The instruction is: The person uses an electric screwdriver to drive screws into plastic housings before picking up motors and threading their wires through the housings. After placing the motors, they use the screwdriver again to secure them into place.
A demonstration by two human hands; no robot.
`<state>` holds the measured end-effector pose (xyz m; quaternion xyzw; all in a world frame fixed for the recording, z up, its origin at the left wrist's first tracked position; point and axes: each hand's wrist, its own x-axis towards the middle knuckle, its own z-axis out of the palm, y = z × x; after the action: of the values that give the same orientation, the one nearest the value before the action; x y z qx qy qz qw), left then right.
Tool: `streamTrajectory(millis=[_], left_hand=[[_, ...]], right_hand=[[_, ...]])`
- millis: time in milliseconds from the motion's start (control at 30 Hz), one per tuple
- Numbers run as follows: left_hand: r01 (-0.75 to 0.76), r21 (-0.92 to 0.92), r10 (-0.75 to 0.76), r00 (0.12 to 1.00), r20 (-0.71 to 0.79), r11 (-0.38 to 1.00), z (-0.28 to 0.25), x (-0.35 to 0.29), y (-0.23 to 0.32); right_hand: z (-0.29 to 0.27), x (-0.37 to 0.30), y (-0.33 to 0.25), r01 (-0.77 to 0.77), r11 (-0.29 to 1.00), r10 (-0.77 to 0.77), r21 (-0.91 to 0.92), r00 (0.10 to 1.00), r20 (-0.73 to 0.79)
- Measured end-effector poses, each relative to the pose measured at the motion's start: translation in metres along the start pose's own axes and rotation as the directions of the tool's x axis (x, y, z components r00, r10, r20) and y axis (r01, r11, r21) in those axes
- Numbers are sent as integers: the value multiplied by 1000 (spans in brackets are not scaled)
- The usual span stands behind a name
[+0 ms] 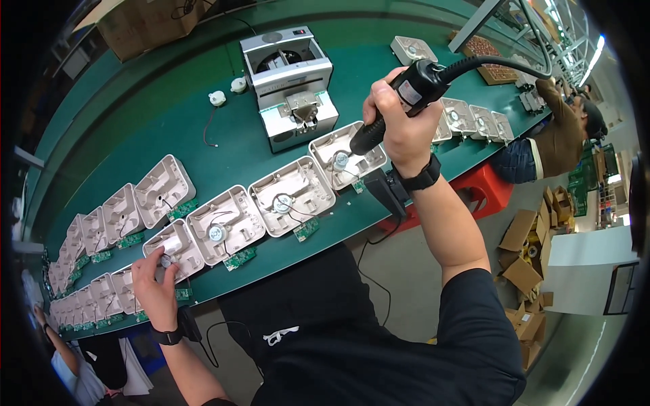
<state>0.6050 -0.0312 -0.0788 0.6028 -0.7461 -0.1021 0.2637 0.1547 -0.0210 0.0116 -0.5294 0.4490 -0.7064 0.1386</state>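
My right hand (407, 128) is wrapped round a black corded electric screwdriver (369, 137). Its tip points down into a white plastic housing (369, 161), close to a small round motor (340, 161) inside. To the left, my left hand (154, 287) reaches into another white housing (186, 247), thumb and fingers closed about a small round silver motor (166, 260). Between the hands sit two more housings, each with a round motor (283, 203), thin wires and a green circuit board (307, 230) hanging at the near edge. The screwdriver's exact tip contact is too small to tell.
A grey metal machine (291, 88) stands behind the row on the green bench (223, 159). More housings (162, 189) line the left; others continue right. A red stool (484, 189), cardboard boxes (521, 250) and a co-worker (565, 142) are at right; another person (68, 358) is lower left.
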Motion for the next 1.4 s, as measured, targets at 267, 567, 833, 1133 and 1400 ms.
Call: streamTrajectory(millis=[267,567,833,1133,1400], left_hand=[[-89,0,89,996,-28,996,0,0,-11],[-96,-27,95,995,-26,995,0,-1,-23],[-114,-21,112,991,-67,993,3,-1,-22],[-115,-19,114,991,-69,993,4,-3,-23],[-120,-17,118,991,-60,993,1,-1,-24]], right_hand=[[41,29,-50,201,956,-197,216,980,-42],[65,44,-37,195,980,-197,31,974,108],[47,-22,-54,114,990,-126,86,981,147],[41,-36,-31,48,999,-46,-17,994,101],[42,-36,-22,22,1000,-21,-16,996,84]])
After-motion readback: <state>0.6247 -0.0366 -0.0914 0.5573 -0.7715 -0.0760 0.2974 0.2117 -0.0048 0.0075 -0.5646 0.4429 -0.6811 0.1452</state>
